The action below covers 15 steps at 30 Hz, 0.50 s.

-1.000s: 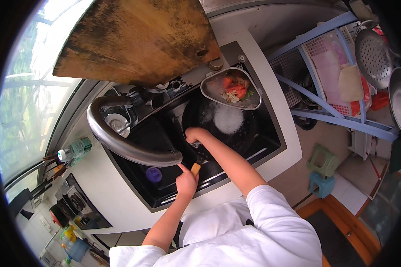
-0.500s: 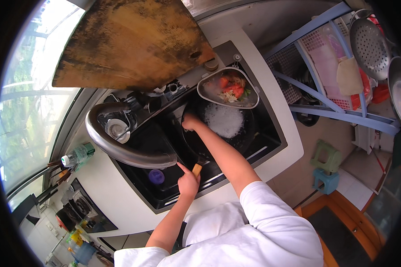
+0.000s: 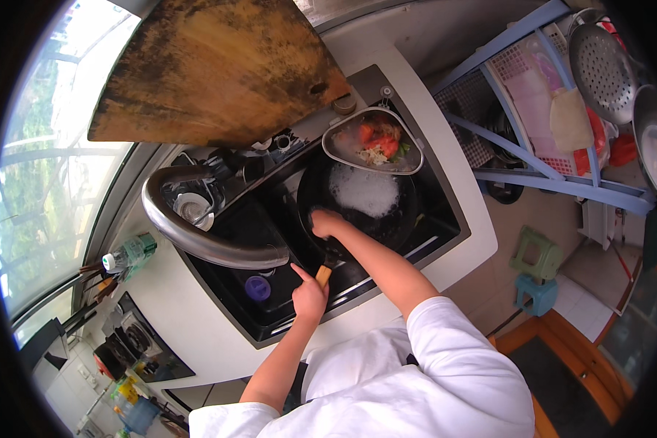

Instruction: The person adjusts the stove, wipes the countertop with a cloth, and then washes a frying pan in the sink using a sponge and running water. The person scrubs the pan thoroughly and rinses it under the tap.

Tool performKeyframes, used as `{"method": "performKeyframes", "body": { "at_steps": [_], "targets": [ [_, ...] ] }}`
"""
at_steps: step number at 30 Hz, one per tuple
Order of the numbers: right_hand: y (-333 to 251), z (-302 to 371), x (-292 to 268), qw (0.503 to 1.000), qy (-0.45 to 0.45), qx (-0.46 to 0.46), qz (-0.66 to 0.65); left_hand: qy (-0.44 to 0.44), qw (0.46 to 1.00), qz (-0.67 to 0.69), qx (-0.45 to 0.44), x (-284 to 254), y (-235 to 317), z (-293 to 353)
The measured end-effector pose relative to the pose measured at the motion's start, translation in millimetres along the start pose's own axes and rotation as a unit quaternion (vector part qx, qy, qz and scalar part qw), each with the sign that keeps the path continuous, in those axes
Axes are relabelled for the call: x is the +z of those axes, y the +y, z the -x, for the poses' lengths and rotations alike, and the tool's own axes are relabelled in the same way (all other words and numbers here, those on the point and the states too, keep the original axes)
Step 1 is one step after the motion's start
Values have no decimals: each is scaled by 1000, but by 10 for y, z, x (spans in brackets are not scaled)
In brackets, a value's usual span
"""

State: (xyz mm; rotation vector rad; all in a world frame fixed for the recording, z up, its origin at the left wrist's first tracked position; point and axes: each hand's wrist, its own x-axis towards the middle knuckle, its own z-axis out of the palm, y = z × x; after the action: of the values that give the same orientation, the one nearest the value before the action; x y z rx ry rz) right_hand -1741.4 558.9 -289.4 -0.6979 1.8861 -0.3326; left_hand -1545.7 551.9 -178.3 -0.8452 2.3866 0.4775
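A dark wok [image 3: 405,230] sits in the right basin of the black sink, with white suds [image 3: 365,191] pooled inside it. My left hand [image 3: 309,299] grips the wok's wooden handle [image 3: 323,275] near the front of the sink, index finger stretched out. Inside the wok, my right hand [image 3: 328,224] presses against the left part of the inner wall. Its fingers are bent downward, and whatever they hold is hidden beneath them. Beyond the suds, a corner strainer [image 3: 331,154] holds red and pale food scraps.
A curved metal faucet [image 3: 197,247] arches over the left basin, where a purple round thing [image 3: 257,288] lies. A large stained cutting board [image 3: 219,80] leans behind the sink. At the right stands a blue rack [image 3: 547,186]; a plastic bottle [image 3: 130,255] is at the left.
My right hand has moved toward me along the wok's left inner wall, away from its far left rim. My left hand keeps its hold on the handle.
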Motion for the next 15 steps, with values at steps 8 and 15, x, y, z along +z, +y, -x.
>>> {"method": "performKeyframes", "body": {
  "at_steps": [8, 15],
  "targets": [
    [-31, 343, -78, 995, -87, -5, 38, -4, 1000, -8, -1, -26, 19, 28],
    [435, 609, -15, 981, -152, 1, 121, -15, 1000, 5, -21, -22, 17, 30]
  ]
}}
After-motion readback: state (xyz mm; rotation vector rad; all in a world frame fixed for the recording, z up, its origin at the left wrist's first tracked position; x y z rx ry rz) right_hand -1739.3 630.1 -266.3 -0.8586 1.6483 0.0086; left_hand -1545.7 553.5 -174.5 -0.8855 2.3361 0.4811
